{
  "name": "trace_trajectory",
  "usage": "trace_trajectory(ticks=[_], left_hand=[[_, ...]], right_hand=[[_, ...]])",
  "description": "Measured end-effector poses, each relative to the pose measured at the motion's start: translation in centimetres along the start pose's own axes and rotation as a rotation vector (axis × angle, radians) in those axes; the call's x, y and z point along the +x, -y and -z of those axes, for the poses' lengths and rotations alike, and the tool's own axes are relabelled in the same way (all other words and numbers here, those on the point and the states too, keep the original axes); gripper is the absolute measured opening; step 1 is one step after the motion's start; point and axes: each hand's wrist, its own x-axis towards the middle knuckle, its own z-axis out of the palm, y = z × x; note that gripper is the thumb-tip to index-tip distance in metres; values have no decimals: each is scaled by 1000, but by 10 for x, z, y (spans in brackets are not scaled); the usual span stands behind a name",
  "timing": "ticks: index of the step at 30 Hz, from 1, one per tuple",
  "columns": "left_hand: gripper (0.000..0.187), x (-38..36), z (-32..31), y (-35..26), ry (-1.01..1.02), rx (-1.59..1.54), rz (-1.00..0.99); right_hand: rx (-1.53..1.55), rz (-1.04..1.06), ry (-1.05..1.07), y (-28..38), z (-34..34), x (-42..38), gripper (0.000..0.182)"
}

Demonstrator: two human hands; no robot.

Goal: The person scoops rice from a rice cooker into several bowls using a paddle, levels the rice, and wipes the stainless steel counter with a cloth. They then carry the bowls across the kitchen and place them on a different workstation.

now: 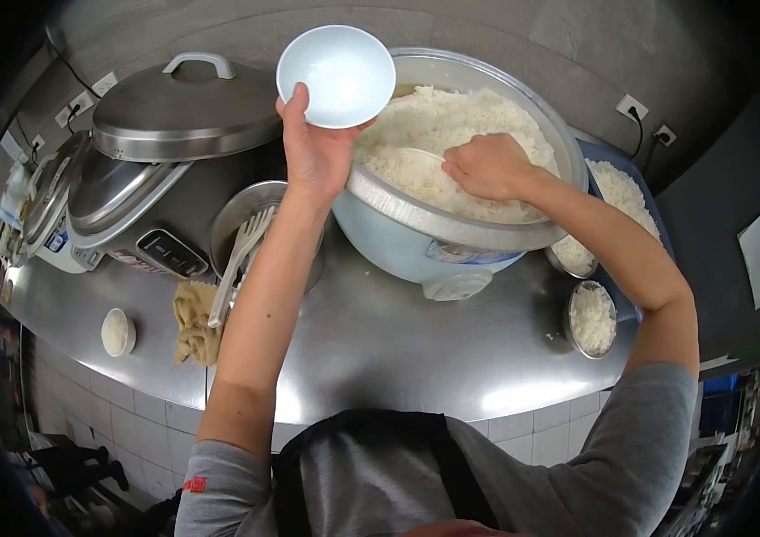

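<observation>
An empty white bowl (337,75) is held up by my left hand (319,148), the thumb over its rim, beside the left edge of a large rice cooker (398,246). The cooker stands uncovered and holds a mass of white rice (487,112). Inside it, my right hand (490,166) is closed low over the rice, around what looks like the handle of a pale scoop (417,154). Most of that scoop is hidden in the rice and by my fingers.
Left stand lidded cookers (120,201), a loose metal lid (185,112), a pot (259,190) with pale utensils (241,259), a cloth (194,324) and a small bowl of rice (117,332). Metal bowls of rice (592,319) and a blue tub of rice (623,197) are right.
</observation>
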Motion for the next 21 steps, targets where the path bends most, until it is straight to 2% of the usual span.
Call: trace_trajectory(ticks=[2,6,9,12,15,18,21], left_hand=[[66,2,0,-3,58,-19,-16],[63,3,-3,-4,78,21,36],[62,8,-2,-6,105,97,120],[61,22,2,-9,131,83,229],[57,46,7,-17,70,187,247],[59,49,-3,-28,9,335,362],[59,48,-6,-9,-42,182,517]], right_hand=[[38,14,0,2,2,-5,34],[142,24,17,5,8,-8,34],[425,6,18,-7,-5,-3,32],[920,-116,204,-23,-8,4,28],[1070,-266,304,-47,6,0,22],[1223,-198,306,-89,27,-2,19],[1224,-116,-33,-72,54,-9,18]])
